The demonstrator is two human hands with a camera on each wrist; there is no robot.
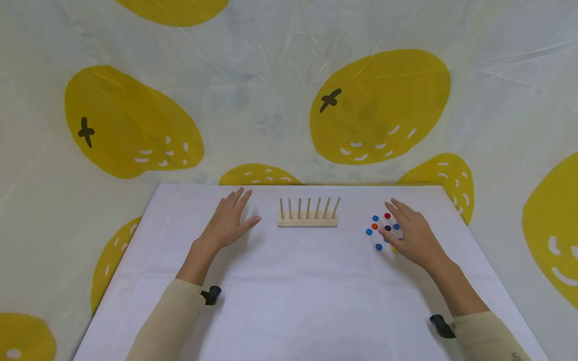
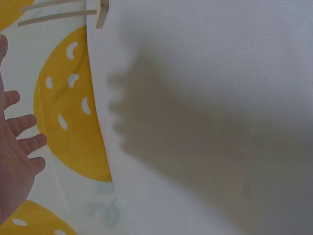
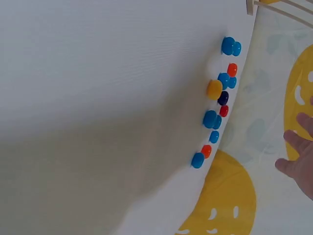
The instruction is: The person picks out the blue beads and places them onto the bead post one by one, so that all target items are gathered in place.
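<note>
A wooden stand [image 1: 307,222] with a row of several thin upright pegs sits toward the back middle of the table. To its left my left hand [image 1: 228,218] hovers over the cloth, holding nothing, fingers extended and thumb apart. Right of the stand, my right hand [image 1: 415,238] is held above a loose scatter of small round beads, its fingers spread and gripping nothing. Among them are a blue bead [image 1: 378,247], an orange bead [image 1: 375,226], a red bead [image 1: 387,215], a dark bead [image 3: 223,98] and a yellow bead [image 3: 214,89]. In the head view this hand partly hides the beads.
A white cloth [image 1: 298,301] covers the table. Behind it hangs a pale curtain [image 1: 262,100] printed with big yellow fruit, reaching down past the table's back edge. Each wrist carries a small black camera, such as the left one [image 1: 212,296].
</note>
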